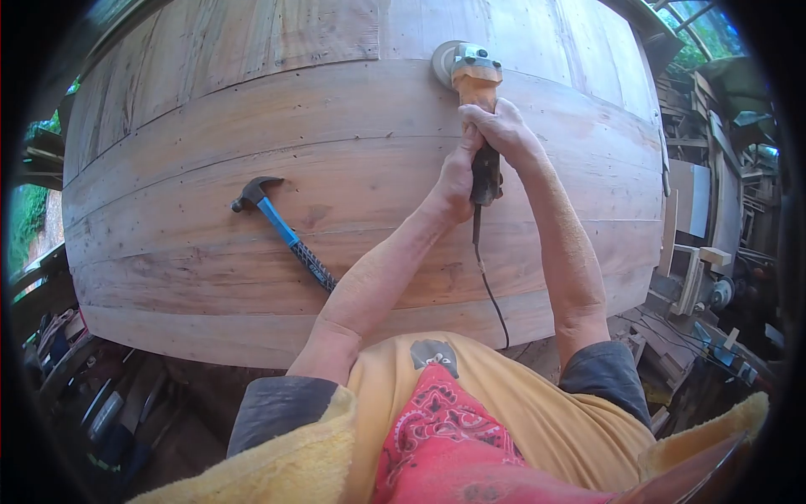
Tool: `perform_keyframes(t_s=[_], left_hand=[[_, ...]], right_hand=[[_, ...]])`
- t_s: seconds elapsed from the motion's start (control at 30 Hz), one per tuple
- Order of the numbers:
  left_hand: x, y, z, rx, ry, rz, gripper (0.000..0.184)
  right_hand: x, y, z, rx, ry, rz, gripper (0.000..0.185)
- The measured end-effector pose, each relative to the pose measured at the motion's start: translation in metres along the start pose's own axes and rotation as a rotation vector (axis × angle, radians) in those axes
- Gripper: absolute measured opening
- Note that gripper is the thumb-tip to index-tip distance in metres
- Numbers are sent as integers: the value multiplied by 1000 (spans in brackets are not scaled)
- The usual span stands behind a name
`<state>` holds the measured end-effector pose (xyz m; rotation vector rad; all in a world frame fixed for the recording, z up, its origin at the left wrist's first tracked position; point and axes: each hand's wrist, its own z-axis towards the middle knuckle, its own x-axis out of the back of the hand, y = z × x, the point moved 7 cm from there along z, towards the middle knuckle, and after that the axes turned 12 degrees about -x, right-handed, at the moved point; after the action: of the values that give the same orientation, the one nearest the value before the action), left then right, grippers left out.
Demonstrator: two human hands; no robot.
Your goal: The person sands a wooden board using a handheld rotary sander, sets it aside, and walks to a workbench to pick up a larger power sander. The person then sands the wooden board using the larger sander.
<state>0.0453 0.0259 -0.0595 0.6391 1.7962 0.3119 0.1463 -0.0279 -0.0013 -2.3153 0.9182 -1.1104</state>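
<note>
An angle grinder (477, 84) with an orange and black body lies in both my hands, its round disc (446, 65) at the upper left of the tool, against or just over the boards; I cannot tell which. My left hand (458, 172) wraps round the rear of the body. Further forward, my right hand (501, 130) grips the body near the orange part. Beneath is a broad wooden panel (201, 109) of joined planks. A claw hammer (281, 223) with a blue and black handle rests on it, left of my left forearm, which hides the handle's end.
The grinder's black cord (489, 290) runs down over the panel's near edge. Stacked wood and boards (693, 202) stand at the right, with tools and scraps lower down. Dark clutter (105, 412) fills the lower left.
</note>
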Motion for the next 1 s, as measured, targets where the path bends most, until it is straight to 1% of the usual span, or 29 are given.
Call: perform_keyframes(t_s=[0.03, 0.07, 0.13, 0.3, 0.37, 0.43, 0.47, 0.5, 0.57, 0.6, 0.7, 0.8, 0.87, 0.93, 1.0], left_hand=[[5, 3, -5, -6, 20, -3, 68], [10, 7, -9, -9, 39, -3, 68], [13, 18, -15, 11, 2, 35, 70], [0, 12, -1, -15, 37, 31, 70], [-3, 10, 5, 16, -2, 57, 69], [1, 14, 4, 25, -18, 62, 69], [8, 20, 3, -3, 11, 53, 69], [16, 30, -3, -28, 40, 45, 68], [35, 50, -10, -93, 114, 63, 69], [42, 55, -11, -90, 116, 64, 69], [48, 64, -7, -91, 110, 53, 69], [26, 45, 8, -40, 27, 55, 68], [5, 21, 28, -33, 11, -1, 66], [-22, 2, 44, 39, -86, 10, 65], [-41, -23, 59, 105, -141, 23, 63]], right_hand=[[-4, -3, -3, 5, 34, -4, 49], [-10, -8, -5, 24, 15, -12, 49], [-17, -17, -10, 63, -13, -15, 48], [-6, -3, 10, 40, -30, 52, 48], [4, 4, 16, 1, -29, 53, 49], [-7, -3, 16, 26, -33, 68, 50], [-11, -8, 18, 41, -29, 75, 51], [-23, -16, 23, 64, -28, -4, 54], [-50, -41, 22, 68, -104, -76, 57], [-58, -47, 20, 67, -139, -110, 58], [-69, -49, 28, 155, -124, 2, 63], [-33, -30, 29, 43, -2, -1, 52], [1, -5, 39, -30, 82, -17, 54], [41, 28, 49, -114, 159, 9, 60], [74, 48, 43, -24, 222, 62, 54]])
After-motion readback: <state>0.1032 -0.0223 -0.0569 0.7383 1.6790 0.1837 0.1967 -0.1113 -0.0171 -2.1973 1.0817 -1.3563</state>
